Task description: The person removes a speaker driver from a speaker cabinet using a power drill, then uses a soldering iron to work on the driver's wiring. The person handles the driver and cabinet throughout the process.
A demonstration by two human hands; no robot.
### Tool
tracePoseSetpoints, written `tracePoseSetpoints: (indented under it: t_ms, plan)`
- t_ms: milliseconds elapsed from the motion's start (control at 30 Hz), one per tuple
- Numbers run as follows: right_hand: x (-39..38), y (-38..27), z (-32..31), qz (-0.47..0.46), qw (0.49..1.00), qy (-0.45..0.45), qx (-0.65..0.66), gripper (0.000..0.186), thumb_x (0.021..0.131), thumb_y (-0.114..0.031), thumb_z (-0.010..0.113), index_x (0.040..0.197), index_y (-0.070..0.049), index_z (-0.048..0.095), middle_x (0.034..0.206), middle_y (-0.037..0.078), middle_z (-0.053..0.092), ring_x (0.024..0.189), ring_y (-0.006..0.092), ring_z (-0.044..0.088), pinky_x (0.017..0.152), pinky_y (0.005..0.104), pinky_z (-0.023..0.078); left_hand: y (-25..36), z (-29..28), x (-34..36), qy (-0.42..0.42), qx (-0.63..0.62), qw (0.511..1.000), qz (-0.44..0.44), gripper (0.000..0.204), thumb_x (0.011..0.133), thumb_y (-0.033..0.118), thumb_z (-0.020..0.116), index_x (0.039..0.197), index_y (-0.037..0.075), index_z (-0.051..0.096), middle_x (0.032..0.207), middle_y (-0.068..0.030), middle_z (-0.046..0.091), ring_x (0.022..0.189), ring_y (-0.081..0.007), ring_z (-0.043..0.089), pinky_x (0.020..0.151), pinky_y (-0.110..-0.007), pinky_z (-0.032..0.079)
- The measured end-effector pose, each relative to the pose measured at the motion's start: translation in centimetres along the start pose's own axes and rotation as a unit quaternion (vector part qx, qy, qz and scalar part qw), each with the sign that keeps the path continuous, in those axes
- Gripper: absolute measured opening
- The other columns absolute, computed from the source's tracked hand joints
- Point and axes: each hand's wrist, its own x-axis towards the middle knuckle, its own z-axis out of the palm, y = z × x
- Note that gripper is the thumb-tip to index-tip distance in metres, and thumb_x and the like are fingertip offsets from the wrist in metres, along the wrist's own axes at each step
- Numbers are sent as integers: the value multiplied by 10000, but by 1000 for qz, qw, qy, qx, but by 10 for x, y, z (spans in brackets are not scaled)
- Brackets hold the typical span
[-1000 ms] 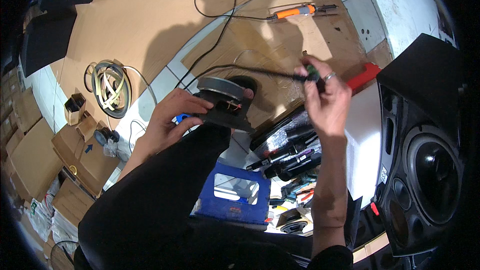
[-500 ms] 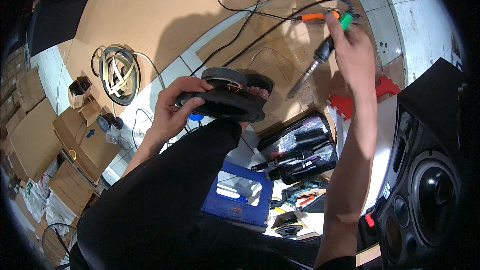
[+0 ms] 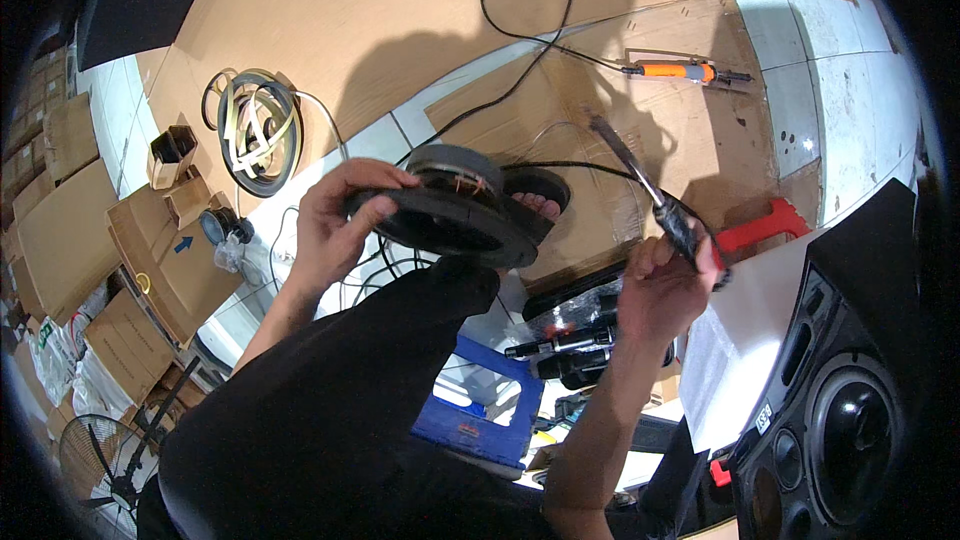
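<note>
My left hand (image 3: 335, 215) grips the rim of a round black speaker driver (image 3: 450, 225), tilted above my raised knee. Its magnet faces up, and small copper-coloured wires show between magnet and frame. In my right hand (image 3: 665, 290) is a soldering iron (image 3: 640, 175), fingers wrapped round its dark handle. The iron's metal barrel and dark tip point up and away, apart from the driver. An orange-handled corded tool (image 3: 680, 71) lies on the cardboard beyond. My sandalled foot (image 3: 537, 205) shows partly behind the driver.
At right stands a large black speaker cabinet (image 3: 850, 430), near a red plastic piece (image 3: 765, 225). A blue step stool (image 3: 475, 430) and black microphones (image 3: 570, 342) lie below. Coiled rings (image 3: 258, 130), cardboard boxes (image 3: 150, 260) and a fan (image 3: 105, 460) occupy the left. Black cable (image 3: 480, 105) crosses the floor.
My right hand has come down and nearer with the soldering iron, whose tip has swung from pointing toward me to pointing away. My left hand still holds the driver in nearly the same pose.
</note>
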Motion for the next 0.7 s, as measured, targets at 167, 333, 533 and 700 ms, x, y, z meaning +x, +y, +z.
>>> tracePoseSetpoints:
  t_ms: [167, 333, 533, 700]
  plan:
    - [-8, 34, 16, 65, 924, 18, 376, 363, 1032, -340, 583, 1197, -21, 638, 925, 35, 656, 837, 186, 612, 757, 351, 486, -4, -20, 41, -18, -15, 995, 92, 154, 945, 62, 710, 1079, 3, 663, 1160, -142, 707, 1135, -225, 666, 1000, -368, 521]
    - [25, 43, 20, -17, 997, -36, -66, 417, 1049, -317, 575, 1290, 23, 590, 789, 52, 593, 657, 130, 495, 619, 286, 388, -14, -41, 69, -21, 60, 991, 119, 145, 945, 27, 690, 1083, -8, 659, 1142, -167, 700, 1108, -256, 670, 985, -397, 539]
    - [62, 59, 21, 42, 981, -84, -167, 356, 1014, -288, 658, 1206, 12, 635, 787, 11, 609, 616, 73, 514, 537, 219, 347, -43, -51, 77, -35, 80, 992, 86, 186, 944, 65, 713, 1116, 16, 661, 1154, -119, 710, 1124, -217, 663, 989, -388, 533]
    - [77, 70, 14, 58, 983, -97, -142, 335, 1022, -264, 661, 1207, 16, 657, 851, 25, 639, 628, 60, 483, 535, 221, 327, -51, -49, 85, -15, 38, 997, 67, 163, 970, 80, 688, 1117, 14, 664, 1158, -108, 715, 1128, -207, 664, 1005, -367, 534]
